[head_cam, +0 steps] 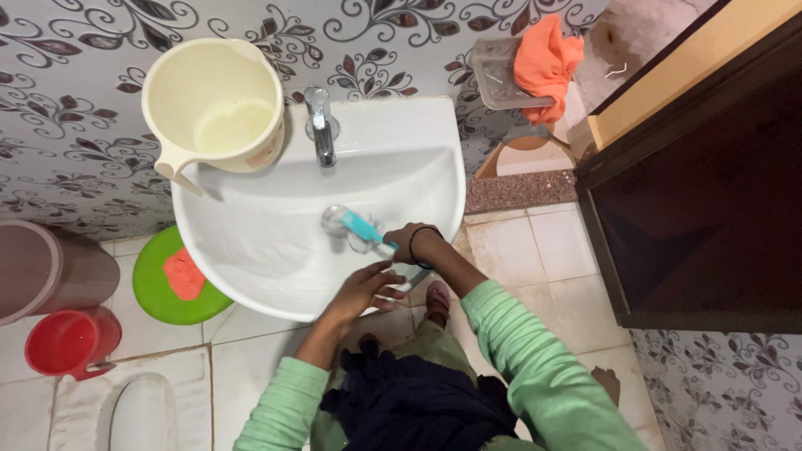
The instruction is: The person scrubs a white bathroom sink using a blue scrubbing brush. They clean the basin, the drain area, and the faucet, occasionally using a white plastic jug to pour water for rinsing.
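Observation:
My right hand (409, 243) grips the teal handle of a scrubbing brush (357, 225) whose pale head lies inside the white wash basin (251, 242), near the drain. A dark band circles that wrist. My left hand (361, 290) rests flat with fingers apart on the basin's front rim, holding nothing. Both arms wear light green sleeves. A chrome tap (320, 125) stands at the back of the basin. A cream plastic jug (215, 108) sits on the basin's back left corner.
A green stool with an orange patch (171, 280) stands under the basin. A red mug (67, 341) and a large pink bucket (46, 271) are at the left. An orange cloth (545, 60) hangs on a wall holder. A dark door (702, 200) is at the right.

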